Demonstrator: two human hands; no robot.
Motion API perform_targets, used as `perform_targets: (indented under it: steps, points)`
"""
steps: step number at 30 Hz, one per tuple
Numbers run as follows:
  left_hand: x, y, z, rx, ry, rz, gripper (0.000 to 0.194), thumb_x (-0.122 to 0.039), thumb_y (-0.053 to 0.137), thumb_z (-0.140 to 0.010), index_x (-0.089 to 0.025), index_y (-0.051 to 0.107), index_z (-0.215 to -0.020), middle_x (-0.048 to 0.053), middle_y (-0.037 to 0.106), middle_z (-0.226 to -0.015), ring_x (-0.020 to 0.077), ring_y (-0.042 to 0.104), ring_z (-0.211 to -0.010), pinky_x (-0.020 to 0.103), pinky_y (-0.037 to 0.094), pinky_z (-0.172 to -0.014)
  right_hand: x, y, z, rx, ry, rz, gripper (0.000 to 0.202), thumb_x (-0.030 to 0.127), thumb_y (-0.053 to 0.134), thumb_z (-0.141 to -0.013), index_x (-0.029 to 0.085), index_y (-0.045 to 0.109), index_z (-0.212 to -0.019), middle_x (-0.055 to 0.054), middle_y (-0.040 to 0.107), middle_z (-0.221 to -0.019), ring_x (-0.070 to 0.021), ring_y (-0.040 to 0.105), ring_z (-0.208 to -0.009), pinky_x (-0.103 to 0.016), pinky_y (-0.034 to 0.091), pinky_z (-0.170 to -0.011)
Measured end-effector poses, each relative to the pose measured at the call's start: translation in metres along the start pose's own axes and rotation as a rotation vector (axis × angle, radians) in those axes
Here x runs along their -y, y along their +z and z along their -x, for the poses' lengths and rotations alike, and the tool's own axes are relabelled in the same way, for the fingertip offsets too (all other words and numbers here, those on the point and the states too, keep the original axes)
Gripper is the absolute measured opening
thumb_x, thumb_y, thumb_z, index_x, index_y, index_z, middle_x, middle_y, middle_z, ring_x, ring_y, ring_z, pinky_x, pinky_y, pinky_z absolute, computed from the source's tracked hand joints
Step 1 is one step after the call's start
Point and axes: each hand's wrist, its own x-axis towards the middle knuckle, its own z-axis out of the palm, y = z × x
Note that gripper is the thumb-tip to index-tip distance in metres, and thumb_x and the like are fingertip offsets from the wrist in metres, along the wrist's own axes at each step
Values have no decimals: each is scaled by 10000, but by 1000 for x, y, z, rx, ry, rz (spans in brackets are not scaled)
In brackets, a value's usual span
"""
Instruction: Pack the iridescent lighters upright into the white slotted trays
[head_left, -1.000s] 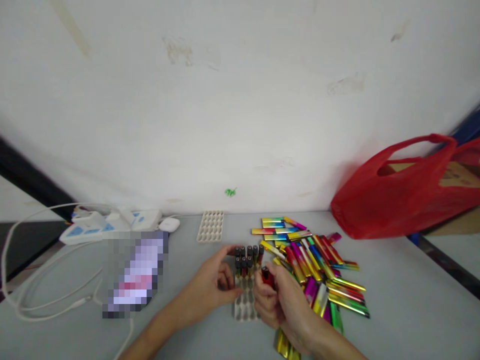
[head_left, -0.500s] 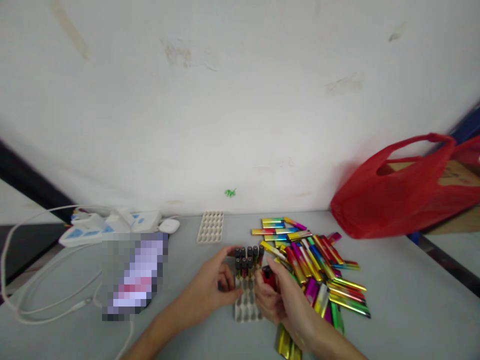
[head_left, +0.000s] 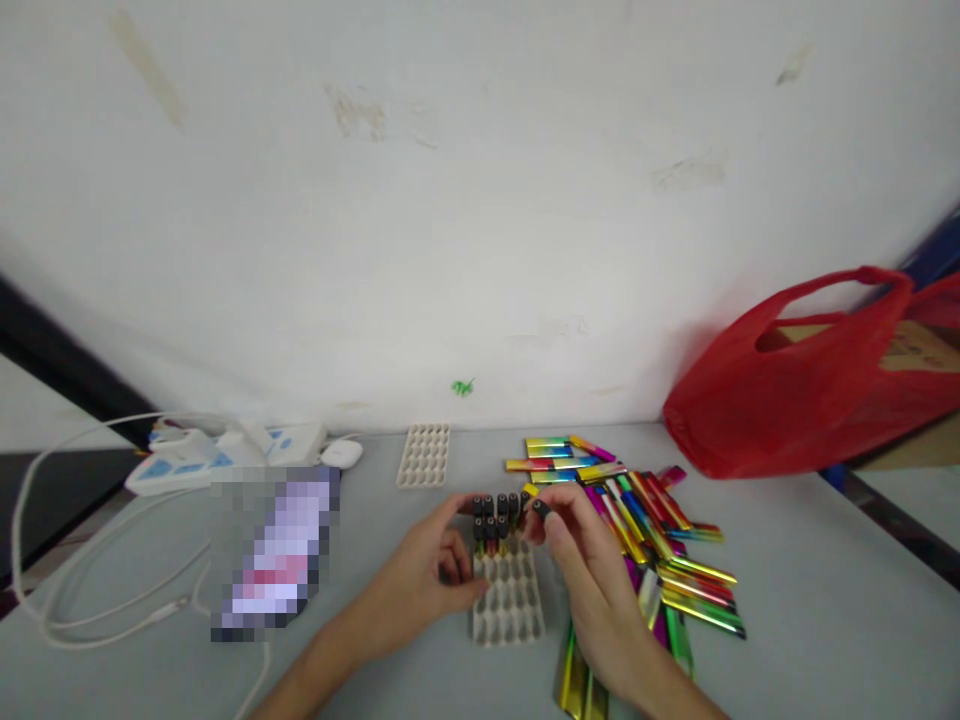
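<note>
A pale tray with rows of holes lies on the table in front of me. At its far end several black-topped lighters stand upright in the holes. My left hand grips the tray from the left side, thumb on its near left part and index finger by the back row of lighters. Between thumb and fingers of my right hand is a lighter with a black top, held close to the right end of the standing rows. Its body is mostly hidden by the fingers.
Loose shiny coloured lighters are heaped on the right. A second pale tray lies near the wall. A red bag stands at the back right. On the left are a blurred-out phone, a power strip and white cables.
My right hand has moved slightly up and right with the lighter, uncovering more of the tray's near holes. The lighter has shifted towards the back. My left hand stays on the tray.
</note>
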Motion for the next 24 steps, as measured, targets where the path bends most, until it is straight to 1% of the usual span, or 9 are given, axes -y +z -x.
perform_targets:
  steps: [1,2,5,7,10,12,14,19,24]
  points:
    - [0,0,0,-3,-2,2,869,-235,902,-805,-187,497,-1573,-66,650,-794,169,634,-705,282,480,-655,0,-2,-1,-5,-35,41,228,485,543,-1177,287,643,-1229,-32,685,-1132,-227,649,-1067,-346,494,-969]
    - [0,0,0,-5,0,7,873,-242,904,-807,-189,495,-1576,-67,649,-791,168,633,-702,282,481,-655,-1,-3,-3,-11,-60,74,191,452,578,-1162,288,655,-1221,-32,679,-1158,-230,643,-1094,-345,486,-980]
    - [1,1,0,-4,5,12,872,-270,919,-819,-196,494,-1577,-68,648,-786,167,633,-707,277,478,-654,-1,-5,-7,-30,-94,135,117,373,664,-1110,284,693,-1181,-21,686,-1116,-235,650,-1061,-343,484,-953]
    - [1,1,0,-2,10,7,865,-279,920,-821,-195,496,-1571,-68,645,-787,167,632,-710,274,474,-650,0,-6,-9,-35,-102,155,106,345,703,-1085,284,720,-1170,-21,711,-1116,-244,667,-1060,-348,491,-948]
    - [1,0,0,-6,12,-7,838,-273,906,-821,-186,504,-1552,-65,643,-798,164,624,-710,273,466,-646,0,-8,-11,-15,-141,196,141,315,727,-1079,307,757,-1216,-17,744,-1133,-253,683,-1069,-352,503,-944]
    - [1,0,0,-6,13,-12,840,-272,899,-823,-179,499,-1555,-63,644,-804,164,620,-711,276,464,-649,1,-8,-11,8,-185,225,170,300,724,-1091,330,777,-1250,-13,761,-1134,-254,689,-1074,-357,509,-946]
    - [2,0,0,-3,12,-3,871,-278,900,-824,-178,478,-1579,-64,643,-802,166,621,-713,279,468,-654,1,-9,-11,18,-226,248,161,293,732,-1095,339,797,-1236,-13,777,-1119,-256,696,-1072,-361,515,-939]
    - [3,0,0,-6,13,26,911,-309,933,-808,-192,480,-1590,-66,641,-795,161,616,-707,269,465,-645,1,-7,-12,-21,-294,302,120,294,816,-1045,308,811,-1164,-20,811,-1061,-265,730,-1006,-369,542,-882]
    - [-3,2,1,-7,13,17,880,-278,912,-805,-192,492,-1574,-73,636,-782,159,614,-709,267,470,-650,1,-7,-12,-42,-299,361,108,310,857,-1012,291,824,-1114,-26,825,-1019,-271,747,-957,-382,563,-848]
